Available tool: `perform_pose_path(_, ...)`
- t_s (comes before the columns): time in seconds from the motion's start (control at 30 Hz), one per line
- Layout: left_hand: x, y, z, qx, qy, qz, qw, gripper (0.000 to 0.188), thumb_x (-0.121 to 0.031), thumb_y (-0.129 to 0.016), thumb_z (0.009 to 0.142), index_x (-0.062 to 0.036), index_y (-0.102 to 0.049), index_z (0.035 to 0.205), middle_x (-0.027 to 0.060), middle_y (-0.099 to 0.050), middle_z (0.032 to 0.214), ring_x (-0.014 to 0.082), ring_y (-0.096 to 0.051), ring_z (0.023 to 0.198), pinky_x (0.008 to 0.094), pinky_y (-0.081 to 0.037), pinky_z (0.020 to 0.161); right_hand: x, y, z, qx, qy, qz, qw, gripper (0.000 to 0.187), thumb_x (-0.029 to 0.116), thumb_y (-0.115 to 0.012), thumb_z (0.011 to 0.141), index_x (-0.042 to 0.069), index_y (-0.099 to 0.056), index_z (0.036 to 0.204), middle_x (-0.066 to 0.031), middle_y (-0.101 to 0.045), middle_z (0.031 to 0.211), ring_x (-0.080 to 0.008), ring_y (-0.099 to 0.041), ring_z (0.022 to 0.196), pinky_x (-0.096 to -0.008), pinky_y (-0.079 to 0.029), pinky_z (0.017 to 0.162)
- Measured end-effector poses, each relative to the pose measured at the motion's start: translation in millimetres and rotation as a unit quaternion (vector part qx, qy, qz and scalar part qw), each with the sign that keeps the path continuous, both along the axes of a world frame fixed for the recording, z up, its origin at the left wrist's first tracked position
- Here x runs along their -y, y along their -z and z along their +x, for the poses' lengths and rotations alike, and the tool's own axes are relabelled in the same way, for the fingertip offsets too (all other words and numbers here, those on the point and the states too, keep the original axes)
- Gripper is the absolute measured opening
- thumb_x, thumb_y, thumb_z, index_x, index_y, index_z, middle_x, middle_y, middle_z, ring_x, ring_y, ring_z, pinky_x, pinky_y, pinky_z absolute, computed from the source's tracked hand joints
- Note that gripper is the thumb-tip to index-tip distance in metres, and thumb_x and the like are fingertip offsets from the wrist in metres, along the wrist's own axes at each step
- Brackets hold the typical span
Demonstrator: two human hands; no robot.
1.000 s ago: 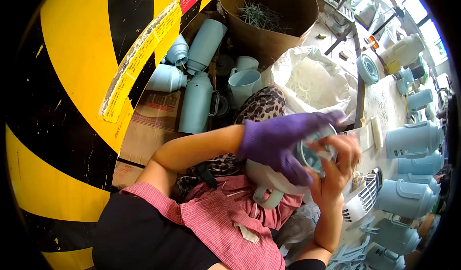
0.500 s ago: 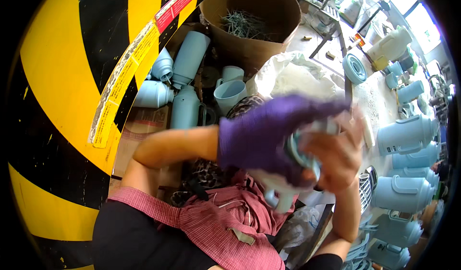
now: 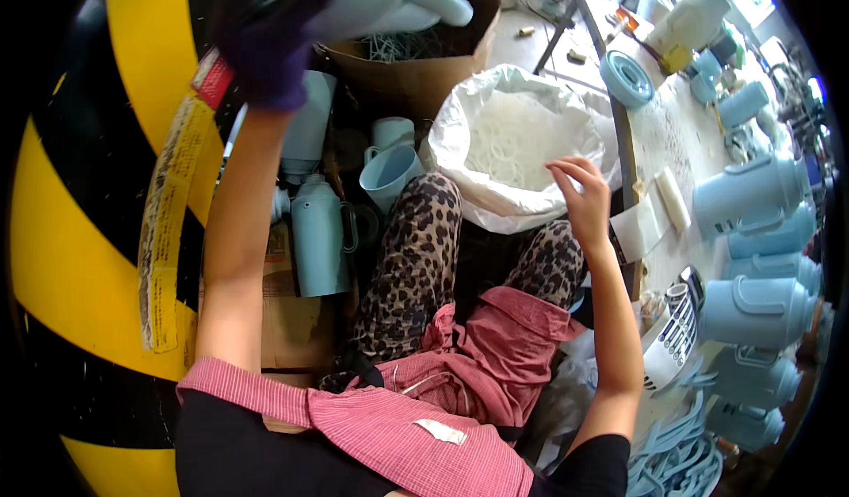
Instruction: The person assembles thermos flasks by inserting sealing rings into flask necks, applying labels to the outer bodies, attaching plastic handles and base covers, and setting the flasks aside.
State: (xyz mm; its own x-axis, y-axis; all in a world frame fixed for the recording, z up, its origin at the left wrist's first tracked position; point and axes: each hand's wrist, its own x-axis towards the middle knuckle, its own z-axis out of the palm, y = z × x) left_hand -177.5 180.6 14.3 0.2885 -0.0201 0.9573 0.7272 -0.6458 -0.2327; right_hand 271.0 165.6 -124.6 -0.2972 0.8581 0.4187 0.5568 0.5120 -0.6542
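My left hand, in a purple glove, is raised at the upper left, closed around a light blue thermos jug. The jug lies tilted, its handle pointing right; the picture's upper edge cuts off part of it. My bare right hand hovers over the near right rim of a white sack. Its thumb and fingertips come together in a pinch, and anything between them is too small to make out. Inside the sack lie many thin whitish rings.
Light blue thermos jugs and mugs sit at the left beside a large cardboard drum. More jugs, a round blue part and loose handles cover the right-hand bench. A yellow-and-black striped panel borders the left.
Both hands were together on the jug in front of me. My left hand has carried it up and left; my right hand has let go and now is above the sack.
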Motion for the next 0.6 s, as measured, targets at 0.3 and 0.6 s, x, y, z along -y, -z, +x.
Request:
perform_pose_path(0.3,206,28,87,0.515,0.402,-0.315,0.689,0.103,-0.049,-0.082,0.084,-0.005,-0.023,0.156,0.0243,-0.045,0.153,0.0387,-0.051,0.14,0.0522,-0.048,0.116,-120,157,-53,0.263,0.143,-0.166,0.939,0.024,0.026,-0.064,0.094,0.01,-0.08,0.103,-0.0161,-0.077,0.11,-0.0354,-0.072,0.108,-0.0492,-0.056,0.091)
perform_pose_path(0.6,199,60,198,0.052,0.319,-0.525,0.787,0.037,-0.034,-0.093,0.069,-0.0104,-0.065,0.075,0.0212,-0.055,0.135,0.0462,-0.052,0.129,0.0618,-0.04,0.109,-94,132,-7,0.091,0.094,-0.104,0.986,0.022,0.02,-0.069,0.094,-0.001,-0.069,0.1,-0.0153,-0.076,0.089,-0.0265,-0.075,0.064,-0.0374,-0.058,0.065)
